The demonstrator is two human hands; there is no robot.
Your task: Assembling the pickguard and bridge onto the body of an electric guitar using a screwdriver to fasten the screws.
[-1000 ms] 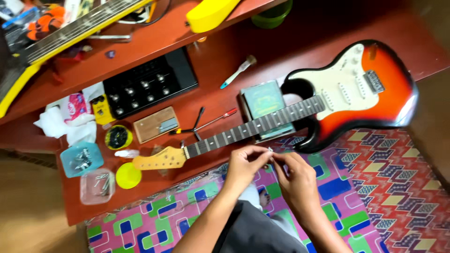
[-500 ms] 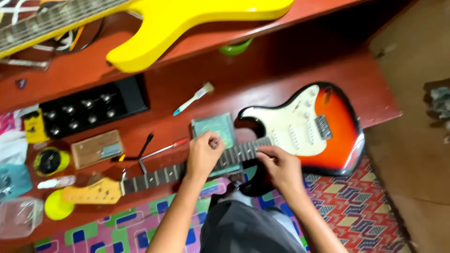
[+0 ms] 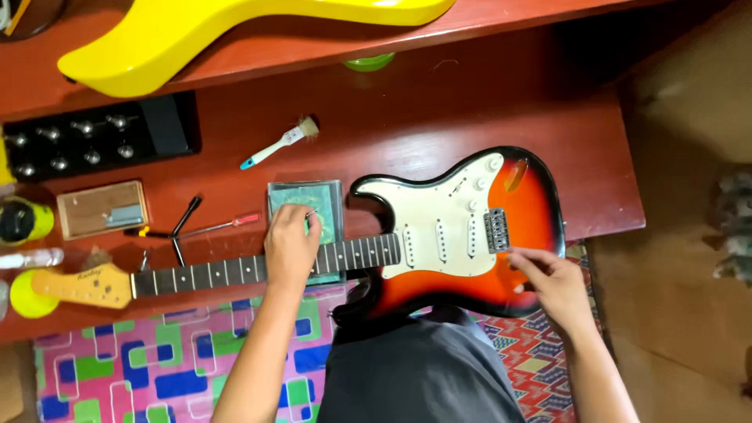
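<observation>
Two hands on sunburst guitar (image 3: 470, 235) — left hand (image 3: 290, 243) over neck (perhaps pinching string), right hand (image 3: 552, 283) by bridge (image 3: 497, 230)

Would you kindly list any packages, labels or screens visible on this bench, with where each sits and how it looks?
Square green packet: flat, in a clear sleeve, on the red bench under the guitar neck, beneath the left hand.
Headstock logo: small dark script on the pale wooden headstock, far left.
Tan rectangular box: flat, left of the packet.
No screens visible.
</observation>
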